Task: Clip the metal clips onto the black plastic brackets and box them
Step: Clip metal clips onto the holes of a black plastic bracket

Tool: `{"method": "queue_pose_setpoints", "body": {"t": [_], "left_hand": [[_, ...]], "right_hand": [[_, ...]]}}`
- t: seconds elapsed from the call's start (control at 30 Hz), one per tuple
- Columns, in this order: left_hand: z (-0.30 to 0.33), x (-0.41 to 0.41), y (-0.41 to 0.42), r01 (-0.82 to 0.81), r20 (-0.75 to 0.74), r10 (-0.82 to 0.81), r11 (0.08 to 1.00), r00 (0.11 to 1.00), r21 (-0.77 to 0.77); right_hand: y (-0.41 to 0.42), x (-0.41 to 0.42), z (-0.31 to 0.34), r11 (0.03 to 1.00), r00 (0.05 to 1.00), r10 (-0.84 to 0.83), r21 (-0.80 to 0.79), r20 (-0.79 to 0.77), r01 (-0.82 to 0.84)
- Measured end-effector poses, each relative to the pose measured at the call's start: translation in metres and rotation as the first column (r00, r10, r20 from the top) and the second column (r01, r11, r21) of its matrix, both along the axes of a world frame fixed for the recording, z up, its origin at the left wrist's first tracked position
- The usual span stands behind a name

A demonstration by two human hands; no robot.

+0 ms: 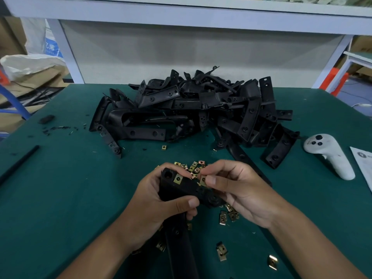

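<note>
Gripping matte blk bracket w/ left hand | right hand pinching brass clip

bracket: middle hidden under left hand, lower end cut off by bottom picture edge | clip: mostly covered by right hand fingers, seating on bracket cannot be told | paper at table's right edge: cut off, print too small to read | pile: count unclear

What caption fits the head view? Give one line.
Left hand grips a bracket while right hand pinches a clip onto it.
</note>
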State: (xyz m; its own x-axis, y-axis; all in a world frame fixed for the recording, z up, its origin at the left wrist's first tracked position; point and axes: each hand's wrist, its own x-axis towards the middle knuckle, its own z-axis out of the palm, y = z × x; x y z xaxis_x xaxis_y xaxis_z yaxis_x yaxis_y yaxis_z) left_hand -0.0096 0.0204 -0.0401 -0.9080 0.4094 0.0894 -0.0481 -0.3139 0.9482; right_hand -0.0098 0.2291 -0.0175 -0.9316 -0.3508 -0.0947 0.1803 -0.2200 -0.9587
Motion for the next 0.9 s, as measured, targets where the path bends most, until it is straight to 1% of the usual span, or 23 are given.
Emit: {"method": "queue_pose_setpoints", "body": {"t": [0.1,0.27,0.47,0.67,0.83,0.9], "left_hand": [[-0.001,-0.0009,0.0,-0.019,-0.005,0.019,1.0,1.0,0.003],[-0.0024,-0.0015,0.0001,-0.027,-0.012,0.027,1.0,1.0,-0.004],[-0.0031,-0.0021,-0.0006,-0.013,-0.033,0.013,1.0,0.999,0.004],[-0.0052,-0.0026,-0.0001,-0.023,-0.047,0.024,1.0,0.999,0.009],[-0.0052,-0.0011,0.0005,-0.028,-0.065,0.029,1.0,0.997,0.007],[-0.0051,-0.0005,0.0006,-0.027,-0.079,0.027,1.0,0.997,-0.011]], "right_hand": [[-0.0021,-0.0001,-0.0028,1.0,1.0,-0.016,0.015,-0.005,0.016],[-0.0045,0.0009,-0.0014,0.999,0.999,-0.031,-0.016,0.02,0.032],[-0.0075,0.0018,-0.0008,0.994,0.996,-0.043,-0.102,0.074,0.05],[-0.0086,0.0025,-0.0026,0.995,0.995,-0.037,-0.088,0.089,0.044],[-0.0067,0.0032,-0.002,0.998,0.999,-0.043,-0.035,0.007,0.043],[-0.0042,0.003,-0.0009,0.999,0.998,-0.049,0.018,-0.039,0.049]]}}
